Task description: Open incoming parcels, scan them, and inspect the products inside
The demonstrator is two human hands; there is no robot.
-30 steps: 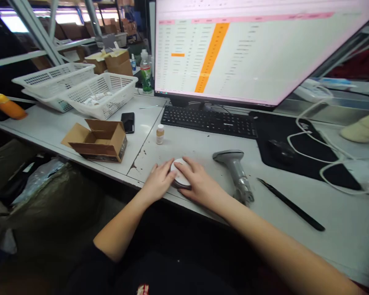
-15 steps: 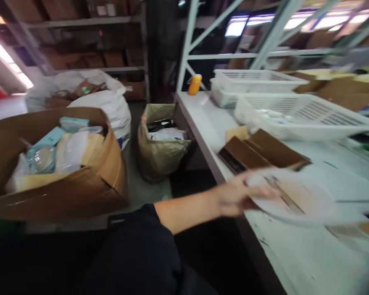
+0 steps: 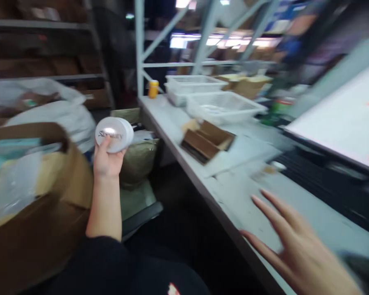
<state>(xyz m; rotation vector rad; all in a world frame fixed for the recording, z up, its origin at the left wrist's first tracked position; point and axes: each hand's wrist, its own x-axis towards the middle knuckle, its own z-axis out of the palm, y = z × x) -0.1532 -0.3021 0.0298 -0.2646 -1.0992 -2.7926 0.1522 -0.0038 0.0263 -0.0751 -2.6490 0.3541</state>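
A second ago both our hands lay on a round white thing at the near edge of the table (image 3: 172, 141). Now our left hand (image 3: 107, 163) alone has a round white container (image 3: 121, 130), at nine o'clock from the middle of our view, clear of the table's edge. We take it to be the same item. For the work, this means the piece is in the air on one hand's hold, with the right hand freed.

The left fingers are wrapped round the container, thumb across its printed face. Our right hand (image 3: 301, 243), at four o'clock, has its fingers spread and holds nothing; whether any fingertip touches the table we cannot tell. The sack (image 3: 138, 164) shows beyond the container, and the big carton (image 3: 49, 241) lies at eight o'clock.

Much is hard to read. The thumb covers part of the lettering, and a glare spot sits above it. The fingers behind the container are hidden. The big carton is cut off by the left side of the view, the screen (image 3: 353, 110) by the right. At three o'clock the keyboard (image 3: 322, 176) is smeared by blur.
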